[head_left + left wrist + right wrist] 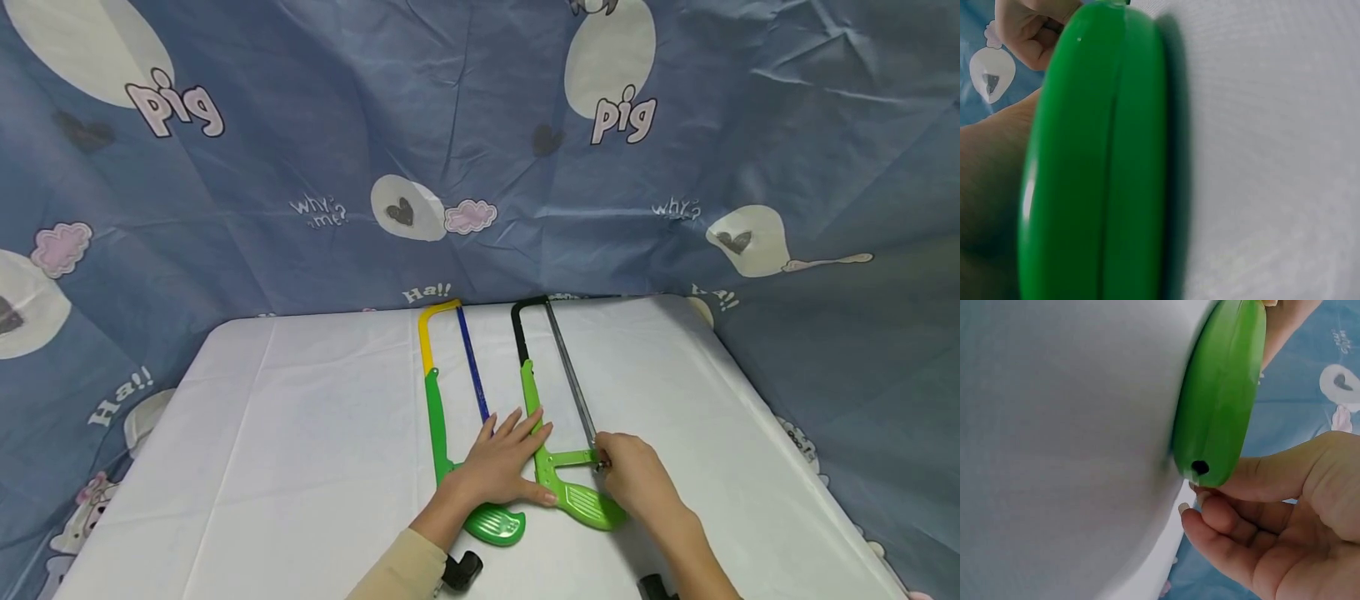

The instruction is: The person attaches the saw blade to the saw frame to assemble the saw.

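Two hacksaws lie side by side on the white-covered table. The right one has a light green handle and frame (588, 505), a black front bow and a grey blade (572, 375). My left hand (502, 467) rests with spread, fairly straight fingers on its frame. My right hand (637, 475) has curled fingers and pinches this saw at the near end of the blade, by the light green crossbar (573, 457); the exact grip is partly hidden. Beneath the left hand and wrist lies the other hacksaw (435, 417), dark green and yellow with a blue blade (472, 362).
White cloth (300, 467) covers the table. A blue printed curtain (480, 150) hangs behind it and along the sides. Black wrist-worn devices (462, 572) show near the bottom edge, close to both wrists.
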